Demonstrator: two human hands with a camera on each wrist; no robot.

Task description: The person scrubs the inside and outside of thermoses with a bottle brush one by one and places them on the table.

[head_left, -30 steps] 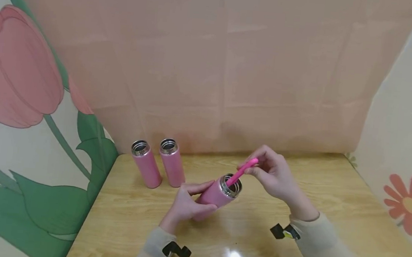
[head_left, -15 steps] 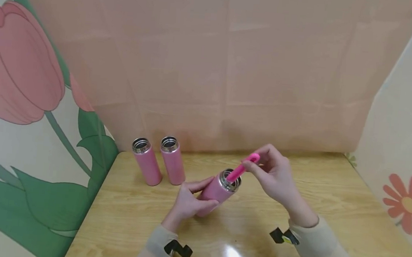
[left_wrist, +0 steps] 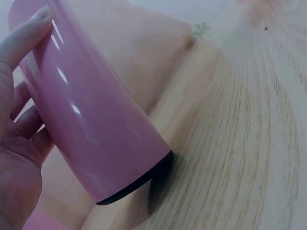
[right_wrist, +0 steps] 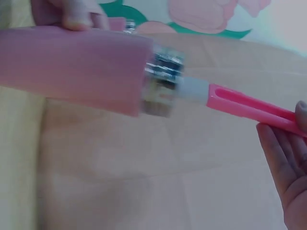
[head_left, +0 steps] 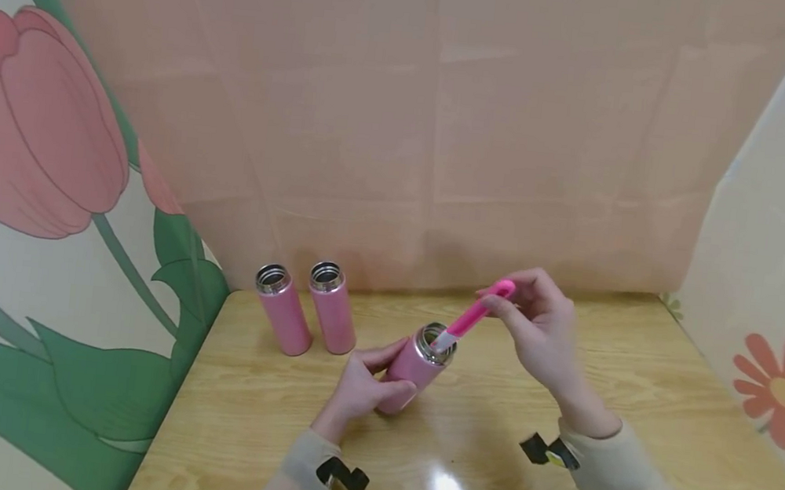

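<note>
My left hand (head_left: 366, 388) grips a pink metal bottle (head_left: 410, 373) by its side. The bottle has no lid and leans with its steel mouth up and to the right; its black base (left_wrist: 139, 184) is at or just above the table. Between thumb and fingers, my right hand (head_left: 543, 334) pinches the end of a pink handle with a white neck, apparently a bottle brush (right_wrist: 249, 106). Its neck runs into the bottle's mouth, and the far end is hidden inside.
Two similar pink bottles, a left one (head_left: 286, 318) and a right one (head_left: 333, 314), stand lidless at the back left of the wooden table (head_left: 240, 427). A peach cloth (head_left: 372, 156) hangs behind them. Printed panels flank both sides.
My right hand has moved up and right, drawing the bottle brush partway out, so its white neck now shows. The left hand and its bottle stay nearly in place.
</note>
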